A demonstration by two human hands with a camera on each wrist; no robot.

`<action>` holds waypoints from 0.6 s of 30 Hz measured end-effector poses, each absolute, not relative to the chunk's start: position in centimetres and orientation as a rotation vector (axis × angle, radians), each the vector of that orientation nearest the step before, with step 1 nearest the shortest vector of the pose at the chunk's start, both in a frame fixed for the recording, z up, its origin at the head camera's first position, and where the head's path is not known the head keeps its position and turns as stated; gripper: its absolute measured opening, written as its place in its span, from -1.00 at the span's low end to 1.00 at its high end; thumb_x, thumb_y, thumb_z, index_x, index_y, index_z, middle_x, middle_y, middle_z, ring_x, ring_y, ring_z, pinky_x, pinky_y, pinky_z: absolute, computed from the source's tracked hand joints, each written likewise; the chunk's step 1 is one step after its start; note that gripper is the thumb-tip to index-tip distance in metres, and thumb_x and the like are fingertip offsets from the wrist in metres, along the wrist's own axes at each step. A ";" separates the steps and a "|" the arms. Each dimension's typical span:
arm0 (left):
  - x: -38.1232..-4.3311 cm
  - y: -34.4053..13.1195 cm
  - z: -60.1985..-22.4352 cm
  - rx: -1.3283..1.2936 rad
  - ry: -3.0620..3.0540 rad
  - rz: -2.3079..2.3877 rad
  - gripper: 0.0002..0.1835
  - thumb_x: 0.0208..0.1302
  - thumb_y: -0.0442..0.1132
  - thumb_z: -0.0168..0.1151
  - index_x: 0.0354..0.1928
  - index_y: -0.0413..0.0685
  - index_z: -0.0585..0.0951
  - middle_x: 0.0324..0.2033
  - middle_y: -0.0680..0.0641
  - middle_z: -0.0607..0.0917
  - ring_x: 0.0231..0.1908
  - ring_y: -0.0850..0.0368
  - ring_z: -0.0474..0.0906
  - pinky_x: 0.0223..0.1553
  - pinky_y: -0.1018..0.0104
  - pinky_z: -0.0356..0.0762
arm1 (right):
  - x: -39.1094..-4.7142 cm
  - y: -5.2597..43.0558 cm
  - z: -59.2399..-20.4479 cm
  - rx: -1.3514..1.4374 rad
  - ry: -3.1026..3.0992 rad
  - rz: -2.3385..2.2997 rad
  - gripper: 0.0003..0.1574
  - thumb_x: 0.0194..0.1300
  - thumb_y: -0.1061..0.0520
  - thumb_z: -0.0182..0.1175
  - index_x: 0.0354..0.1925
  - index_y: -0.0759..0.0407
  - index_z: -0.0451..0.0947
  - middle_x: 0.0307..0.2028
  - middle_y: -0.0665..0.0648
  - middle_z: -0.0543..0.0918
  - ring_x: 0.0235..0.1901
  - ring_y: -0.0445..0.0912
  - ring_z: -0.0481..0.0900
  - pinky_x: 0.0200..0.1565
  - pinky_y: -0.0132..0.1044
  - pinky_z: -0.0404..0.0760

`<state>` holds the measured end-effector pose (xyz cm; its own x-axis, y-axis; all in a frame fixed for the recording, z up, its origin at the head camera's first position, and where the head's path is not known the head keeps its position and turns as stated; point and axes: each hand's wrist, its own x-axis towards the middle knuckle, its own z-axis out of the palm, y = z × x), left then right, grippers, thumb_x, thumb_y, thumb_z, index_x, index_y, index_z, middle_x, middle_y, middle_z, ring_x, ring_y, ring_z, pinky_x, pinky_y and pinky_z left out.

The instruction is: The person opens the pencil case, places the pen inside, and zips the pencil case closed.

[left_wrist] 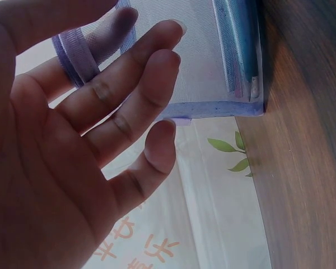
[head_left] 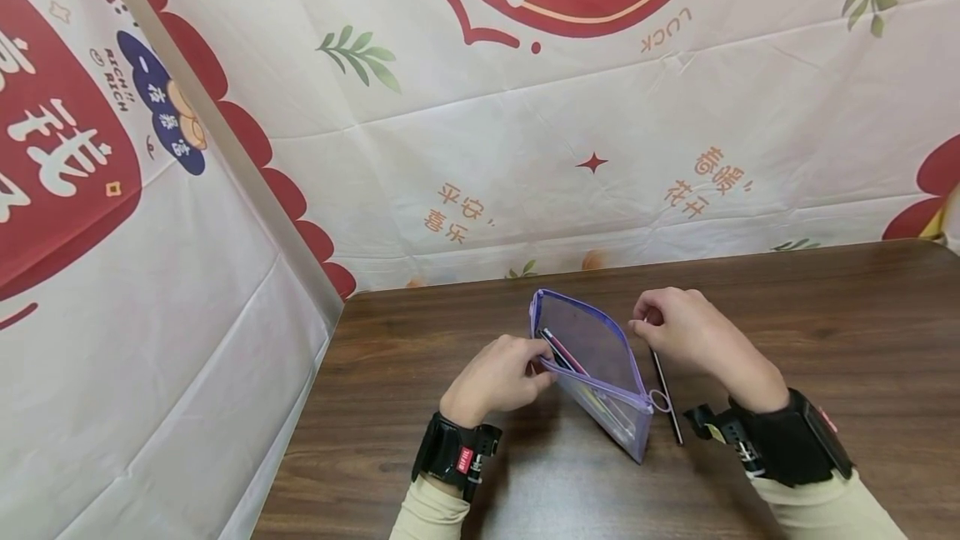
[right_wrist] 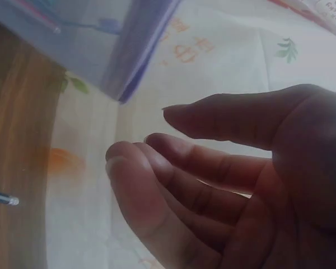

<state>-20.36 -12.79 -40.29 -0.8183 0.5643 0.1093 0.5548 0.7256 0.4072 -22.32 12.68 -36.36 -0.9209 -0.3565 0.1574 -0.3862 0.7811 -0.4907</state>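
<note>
A purple mesh zip pencil pouch [head_left: 592, 332] stands with its top open above the table, several pens [head_left: 564, 352] inside it. My left hand [head_left: 502, 377] pinches its near rim between thumb and index finger; the left wrist view shows that finger behind the mesh band, the others loosely bent. To the right of the pouch lies a dark slim pen [head_left: 667, 398] on the table, its end [right_wrist: 3, 197] visible in the right wrist view. Above it hovers my right hand [head_left: 693, 340], fingers loosely curved, with a gap between thumb and fingertips and nothing between them.
The brown wooden table [head_left: 375, 440] extends to both sides of the pouch. Behind it hangs a printed white cloth [head_left: 525, 140], and another cloth panel [head_left: 202, 315] borders the left edge. A purple ring [head_left: 659, 401] sits at the pouch's zip end.
</note>
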 end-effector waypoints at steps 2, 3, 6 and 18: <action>-20.3 -12.8 -40.3 0.936 2.894 0.677 -0.94 0.21 -0.14 0.23 -0.36 0.08 0.61 -0.54 0.16 0.58 -0.54 0.38 0.42 -0.53 0.52 0.36 | -22.6 12.8 -36.6 0.601 -2.924 0.817 -0.91 0.17 0.19 0.19 -0.43 0.19 0.57 -0.57 0.03 0.57 -0.54 -0.13 0.44 -0.45 -0.19 0.43; -20.3 -12.8 -40.3 0.935 2.894 0.678 -0.94 0.21 -0.14 0.23 -0.36 0.07 0.61 -0.54 0.16 0.58 -0.54 0.38 0.42 -0.53 0.52 0.36 | -22.7 12.8 -36.7 0.600 -2.927 0.816 -0.91 0.16 0.18 0.20 -0.43 0.19 0.57 -0.56 0.03 0.57 -0.53 -0.13 0.44 -0.45 -0.19 0.43; -20.2 -12.8 -40.3 0.937 2.893 0.681 -0.93 0.21 -0.14 0.22 -0.36 0.07 0.61 -0.54 0.16 0.58 -0.54 0.38 0.42 -0.53 0.53 0.36 | -23.0 13.0 -37.0 0.588 -2.951 0.818 -0.90 0.16 0.17 0.21 -0.42 0.21 0.57 -0.55 0.05 0.58 -0.52 -0.11 0.44 -0.45 -0.17 0.43; -20.3 -12.8 -40.2 0.954 2.900 0.674 -0.93 0.20 -0.14 0.23 -0.38 0.07 0.61 -0.55 0.16 0.59 -0.54 0.39 0.41 -0.53 0.53 0.36 | -23.9 13.8 -38.7 0.541 -3.141 0.837 -0.86 0.11 0.19 0.24 -0.47 0.21 0.47 -0.56 0.07 0.53 -0.55 -0.09 0.42 -0.52 -0.21 0.37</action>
